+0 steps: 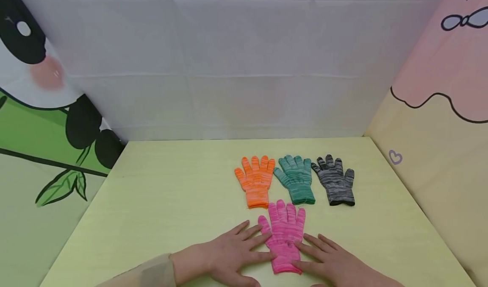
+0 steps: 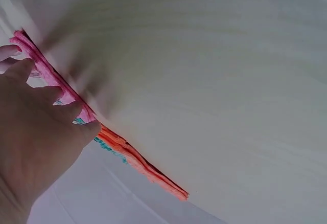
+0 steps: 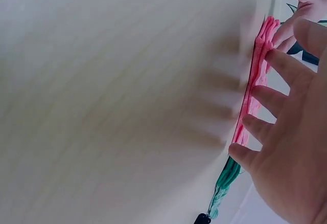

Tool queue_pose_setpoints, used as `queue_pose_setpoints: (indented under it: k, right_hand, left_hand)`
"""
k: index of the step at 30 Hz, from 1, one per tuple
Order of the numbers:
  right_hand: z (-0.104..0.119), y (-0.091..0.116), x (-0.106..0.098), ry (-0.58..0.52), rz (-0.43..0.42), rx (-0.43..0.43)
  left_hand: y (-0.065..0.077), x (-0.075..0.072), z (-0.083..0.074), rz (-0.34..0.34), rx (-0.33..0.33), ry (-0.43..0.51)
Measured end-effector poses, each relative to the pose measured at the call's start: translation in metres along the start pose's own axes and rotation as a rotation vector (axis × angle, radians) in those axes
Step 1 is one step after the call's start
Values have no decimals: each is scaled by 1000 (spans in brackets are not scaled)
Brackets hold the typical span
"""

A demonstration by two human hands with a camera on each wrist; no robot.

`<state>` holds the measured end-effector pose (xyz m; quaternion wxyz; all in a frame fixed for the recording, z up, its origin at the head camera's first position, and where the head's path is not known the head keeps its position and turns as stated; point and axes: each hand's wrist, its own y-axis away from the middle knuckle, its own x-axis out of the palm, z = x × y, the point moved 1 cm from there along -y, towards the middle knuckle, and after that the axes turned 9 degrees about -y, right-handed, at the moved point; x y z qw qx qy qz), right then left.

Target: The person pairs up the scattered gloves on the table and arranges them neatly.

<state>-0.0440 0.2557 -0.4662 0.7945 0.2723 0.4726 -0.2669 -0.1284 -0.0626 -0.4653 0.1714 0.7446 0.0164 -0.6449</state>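
A pink knitted glove (image 1: 284,236) lies flat on the pale yellow table, fingers pointing away from me. From its left side my left hand (image 1: 232,253) touches it with spread, straight fingers. My right hand (image 1: 335,259) does the same along the glove's right edge, near the cuff. Both wrist views show the fingertips at the pink glove (image 2: 51,78), with neither hand gripping it. Behind it lie an orange glove (image 1: 257,181), a green glove (image 1: 296,179) and a grey-and-black glove (image 1: 336,180), side by side in a row.
The pale yellow table (image 1: 160,193) reaches back to a white cloth wall (image 1: 244,66). A printed panel with a cartoon face and leaves (image 1: 45,130) stands at the left, and a pink and cream panel (image 1: 438,109) at the right.
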Motion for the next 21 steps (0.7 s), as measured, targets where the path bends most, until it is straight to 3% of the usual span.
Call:
queue_pose_setpoints:
  k: [4,10,21]
  right_hand:
    - [-3,2,-5,82,-118,-25]
    - [-10,6,-20,170,-308,-39]
    - [-30,13,-60,154,-429,36]
  left_hand:
    - [5,-3,6,-57,-52,-21]
    - [20,-14,25,-167,-188,-56]
    - [52,-25,58,-341,-481,-152]
